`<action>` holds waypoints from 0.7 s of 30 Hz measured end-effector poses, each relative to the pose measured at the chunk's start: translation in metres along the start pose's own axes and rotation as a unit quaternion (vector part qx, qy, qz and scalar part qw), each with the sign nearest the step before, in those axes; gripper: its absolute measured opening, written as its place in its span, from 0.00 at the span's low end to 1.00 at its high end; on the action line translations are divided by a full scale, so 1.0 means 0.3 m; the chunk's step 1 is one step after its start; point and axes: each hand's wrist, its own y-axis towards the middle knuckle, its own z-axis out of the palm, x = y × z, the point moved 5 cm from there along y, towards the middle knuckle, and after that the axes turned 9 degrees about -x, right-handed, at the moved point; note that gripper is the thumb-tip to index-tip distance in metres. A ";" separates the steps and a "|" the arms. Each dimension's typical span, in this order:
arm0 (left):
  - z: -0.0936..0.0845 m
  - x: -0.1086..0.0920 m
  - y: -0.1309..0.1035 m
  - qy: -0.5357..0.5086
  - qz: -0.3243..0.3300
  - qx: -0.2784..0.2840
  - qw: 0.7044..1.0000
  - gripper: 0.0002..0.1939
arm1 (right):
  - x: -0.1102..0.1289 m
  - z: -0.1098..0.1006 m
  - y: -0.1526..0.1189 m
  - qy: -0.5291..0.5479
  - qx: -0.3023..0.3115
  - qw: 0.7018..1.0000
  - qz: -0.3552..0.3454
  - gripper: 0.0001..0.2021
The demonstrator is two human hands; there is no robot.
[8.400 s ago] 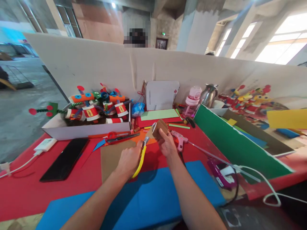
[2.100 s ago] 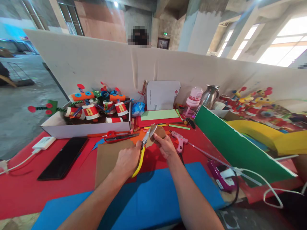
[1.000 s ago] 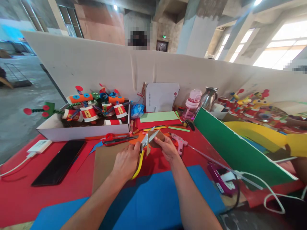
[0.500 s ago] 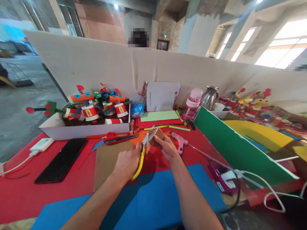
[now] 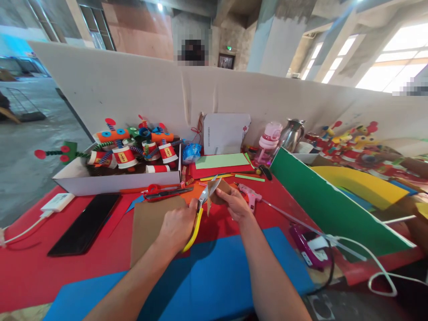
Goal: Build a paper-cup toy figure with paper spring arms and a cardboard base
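My left hand (image 5: 179, 225) is closed on the yellow handles of a pair of scissors (image 5: 194, 232), whose blades point up and away from me. Between the blades sits a small piece of brown cardboard (image 5: 219, 196), with a narrow strip hanging down at its left edge. My right hand (image 5: 239, 205) pinches that piece from its right side. Under and left of my left hand lies a larger brown cardboard sheet (image 5: 147, 227). A pink glue gun (image 5: 250, 196) rests just right of my right hand.
A white box (image 5: 117, 185) of paper-cup figures stands at the back left. On the left lies a black phone (image 5: 85, 225). Blue sheets (image 5: 214, 285) cover the front. A green-walled box (image 5: 327, 200) stands right, near a purple device (image 5: 309, 249) with cables. Behind are a pink bottle (image 5: 269, 142) and a steel jug (image 5: 291, 136).
My right hand and the small cardboard piece have shifted slightly, and the piece has turned a little against the blades. My left hand keeps its grip on the scissors.
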 end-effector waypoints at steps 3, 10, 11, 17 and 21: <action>-0.001 0.001 -0.002 0.006 0.004 0.001 1.000 0.17 | -0.002 -0.004 0.002 0.003 0.006 1.000 0.006 0.19; -0.001 0.005 -0.006 0.003 0.015 0.003 1.000 0.17 | 0.005 -0.026 0.007 0.002 -0.003 1.000 0.016 0.19; 0.000 0.006 -0.006 -0.002 0.013 0.002 1.000 0.17 | 0.003 -0.024 0.007 0.005 -0.012 1.000 0.014 0.20; 0.017 0.010 0.005 -0.023 -0.014 0.006 1.000 0.17 | -0.032 -0.005 0.017 0.096 -0.114 0.988 -0.033 0.18; 0.030 0.014 0.013 -0.014 -0.012 -0.013 1.000 0.16 | -0.030 0.005 0.018 0.088 -0.097 0.990 -0.050 0.16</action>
